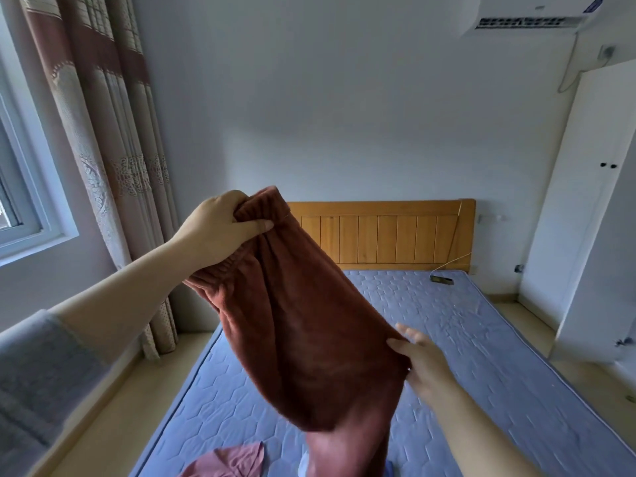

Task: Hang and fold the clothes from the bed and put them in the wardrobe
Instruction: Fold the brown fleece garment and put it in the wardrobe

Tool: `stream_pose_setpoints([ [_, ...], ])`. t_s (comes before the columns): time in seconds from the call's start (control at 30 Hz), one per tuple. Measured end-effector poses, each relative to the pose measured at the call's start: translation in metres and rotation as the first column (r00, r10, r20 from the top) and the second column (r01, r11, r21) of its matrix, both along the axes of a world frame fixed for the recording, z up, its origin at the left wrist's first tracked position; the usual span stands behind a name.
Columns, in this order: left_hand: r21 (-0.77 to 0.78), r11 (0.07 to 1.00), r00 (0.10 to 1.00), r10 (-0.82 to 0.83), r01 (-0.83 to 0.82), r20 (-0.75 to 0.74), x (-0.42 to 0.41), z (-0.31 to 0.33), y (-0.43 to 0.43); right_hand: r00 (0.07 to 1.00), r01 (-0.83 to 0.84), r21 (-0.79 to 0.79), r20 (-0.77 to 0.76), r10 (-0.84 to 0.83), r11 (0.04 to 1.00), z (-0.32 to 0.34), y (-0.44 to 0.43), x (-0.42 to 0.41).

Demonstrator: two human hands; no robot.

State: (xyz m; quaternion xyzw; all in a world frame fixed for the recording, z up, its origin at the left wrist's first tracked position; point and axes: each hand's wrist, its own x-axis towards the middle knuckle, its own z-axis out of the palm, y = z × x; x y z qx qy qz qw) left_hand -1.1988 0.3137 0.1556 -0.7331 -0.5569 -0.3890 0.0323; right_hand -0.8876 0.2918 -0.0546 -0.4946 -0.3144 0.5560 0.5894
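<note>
Holding the rust-brown trousers up in the middle of the frame, your left hand has its fingers curled tightly round the bunched, elastic waistband. The cloth is thick and fleecy, with a soft nap. It hangs slanting down to the lower centre of the frame, above the bed.

Your right hand, lower right of centre, meets the garment's side edge. Its fingers are stretched out and blurred, with the thumb lying against the cloth. You cannot tell from this view whether they pinch the fabric or only touch it. A grey knitted sleeve is pushed up your left forearm.

No writing can be read: the air conditioner in the upper right carries a blue sticker and a small mark, both too blurred to make out.

The bed has a blue mattress quilted in hexagons and a slatted, honey-coloured wooden headboard. A small dark device with a thin cable lies on it near the headboard. At the bottom edge a thin pink garment lies crumpled on the mattress. The white wardrobe stands at the right with two dark round knobs. A striped, patterned curtain hangs at the upper left beside the white-framed window.
</note>
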Motion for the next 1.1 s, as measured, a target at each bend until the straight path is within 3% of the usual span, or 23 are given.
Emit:
stream_pose_setpoints([
  [0.1,-0.053,0.998,0.999,0.029,-0.027,0.024,0.007,-0.022,-0.007,0.987,0.085,0.1,0.125,-0.097,0.991,0.003,-0.003,0.04],
  [0.17,-0.078,0.996,0.998,0.042,-0.038,0.055,0.012,-0.035,-0.013,0.946,0.103,0.131,0.292,-0.138,0.986,0.008,-0.01,0.059],
  [0.27,-0.095,0.995,0.997,0.041,-0.035,0.067,0.02,-0.044,-0.027,0.78,0.106,0.161,0.599,-0.182,0.981,0.016,-0.029,0.078],
  [0.37,-0.086,0.996,0.999,0.015,-0.011,0.04,0.026,-0.044,-0.047,0.651,0.066,0.183,0.737,-0.181,0.981,0.021,-0.064,0.092],
  [0.5,-0.105,0.993,0.998,-0.052,0.056,0.047,0.034,-0.047,-0.08,0.543,0.099,0.194,0.811,-0.217,0.976,0.02,-0.118,0.103],
  [0.67,-0.177,0.975,0.989,-0.123,0.136,0.083,0.032,-0.067,-0.13,0.477,0.216,0.245,0.818,-0.321,0.945,0.009,-0.186,0.102],
  [0.93,-0.331,0.926,0.978,-0.137,0.182,0.156,0.02,-0.131,-0.19,0.466,0.283,0.169,0.836,-0.289,0.944,-0.035,-0.263,0.092],
  [1.1,-0.43,0.892,0.988,-0.096,0.139,0.12,0.014,-0.17,-0.19,0.475,0.275,0.076,0.856,-0.204,0.958,-0.072,-0.255,0.079],
])
